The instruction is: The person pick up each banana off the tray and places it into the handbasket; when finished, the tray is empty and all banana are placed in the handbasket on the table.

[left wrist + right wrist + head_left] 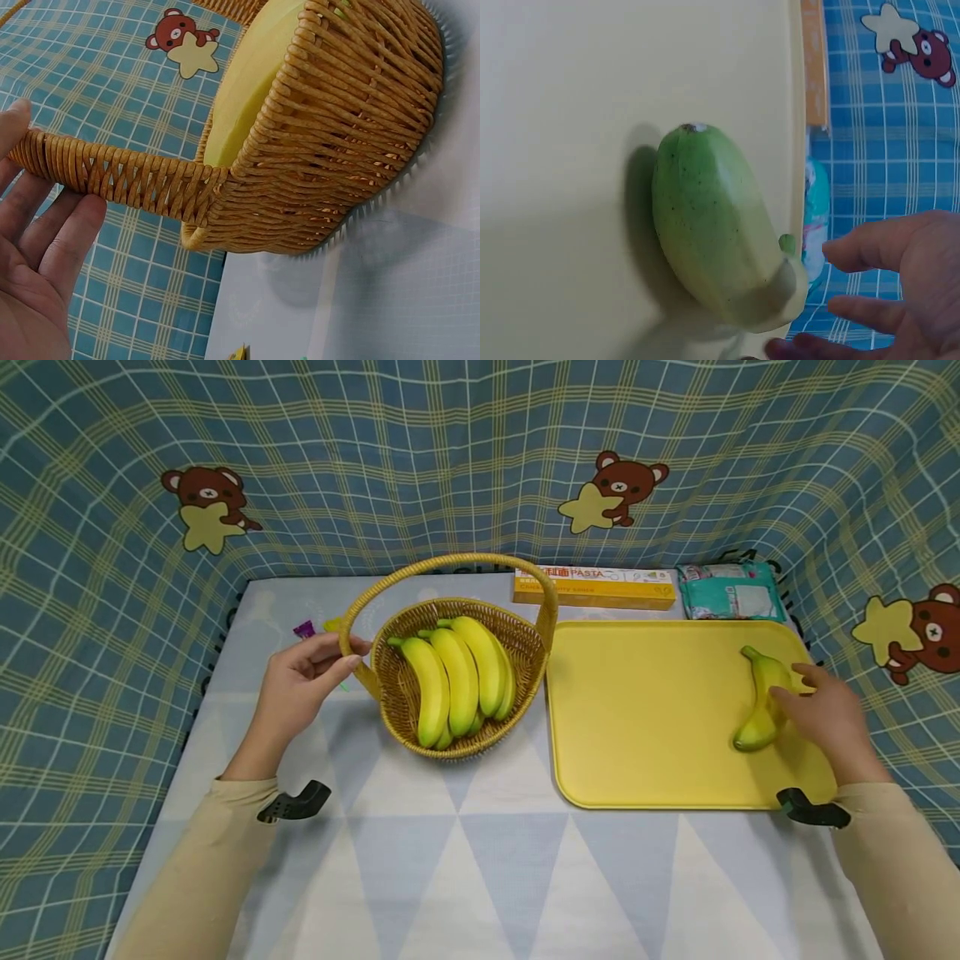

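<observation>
A woven basket (pixel 386 714) with a tall arched handle (pixel 135 176) stands left of the middle. Several yellow bananas (pixel 461 681) lie side by side in it. My left hand (pixel 300 681) pinches the left side of the handle between thumb and fingers. On the right part of a yellow tray (pixel 645 718) lies a single banana (pixel 712 225), greenish at its tip. Just to the right of that banana is my right hand (pixel 828 718), its fingers spread. In the right wrist view, a gap shows between the thumb and the banana.
Behind the tray lie a yellow pasta box (pixel 596 589) and a teal packet (pixel 731 593). A small purple wrapped item (pixel 304 629) and a yellow one (pixel 332 624) sit left of the basket. Checked cloth (pixel 420 468) hangs around the table's back and sides.
</observation>
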### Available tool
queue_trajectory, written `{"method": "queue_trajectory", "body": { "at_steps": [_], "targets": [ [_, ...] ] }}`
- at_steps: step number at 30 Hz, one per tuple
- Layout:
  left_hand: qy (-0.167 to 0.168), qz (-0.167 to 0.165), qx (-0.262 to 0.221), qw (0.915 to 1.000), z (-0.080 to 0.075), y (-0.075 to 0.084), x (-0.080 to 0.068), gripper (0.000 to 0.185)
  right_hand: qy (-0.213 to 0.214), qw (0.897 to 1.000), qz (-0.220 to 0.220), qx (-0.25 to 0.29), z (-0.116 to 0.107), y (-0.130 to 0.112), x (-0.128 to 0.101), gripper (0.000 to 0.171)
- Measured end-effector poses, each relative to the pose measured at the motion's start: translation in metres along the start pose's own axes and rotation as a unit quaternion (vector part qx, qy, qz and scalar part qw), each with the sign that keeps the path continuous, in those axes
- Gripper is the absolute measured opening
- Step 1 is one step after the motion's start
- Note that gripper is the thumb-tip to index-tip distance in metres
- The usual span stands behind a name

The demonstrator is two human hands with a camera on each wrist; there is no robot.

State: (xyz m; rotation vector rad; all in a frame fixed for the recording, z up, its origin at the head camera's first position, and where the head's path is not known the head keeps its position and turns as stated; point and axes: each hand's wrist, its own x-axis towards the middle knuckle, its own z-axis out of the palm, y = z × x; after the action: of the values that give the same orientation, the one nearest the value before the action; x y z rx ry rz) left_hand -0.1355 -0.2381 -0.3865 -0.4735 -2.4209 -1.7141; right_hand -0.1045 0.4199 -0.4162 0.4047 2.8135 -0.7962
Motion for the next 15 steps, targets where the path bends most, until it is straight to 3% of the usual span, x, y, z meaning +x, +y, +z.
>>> {"method": "queue_trajectory", "body": {
  "at_steps": [8,15],
  "targets": [
    [-0.003,0.000,-0.019,0.9998,0.001,-0.001,-0.001,0.024,-0.075,0.997,0.032,-0.001,-0.001,0.011,0.006,0.083],
    [0.000,-0.003,-0.004,1.0000,0.001,0.002,0.000,0.023,-0.068,0.997,0.026,0.006,0.005,0.016,0.012,0.086]
  ]
}}
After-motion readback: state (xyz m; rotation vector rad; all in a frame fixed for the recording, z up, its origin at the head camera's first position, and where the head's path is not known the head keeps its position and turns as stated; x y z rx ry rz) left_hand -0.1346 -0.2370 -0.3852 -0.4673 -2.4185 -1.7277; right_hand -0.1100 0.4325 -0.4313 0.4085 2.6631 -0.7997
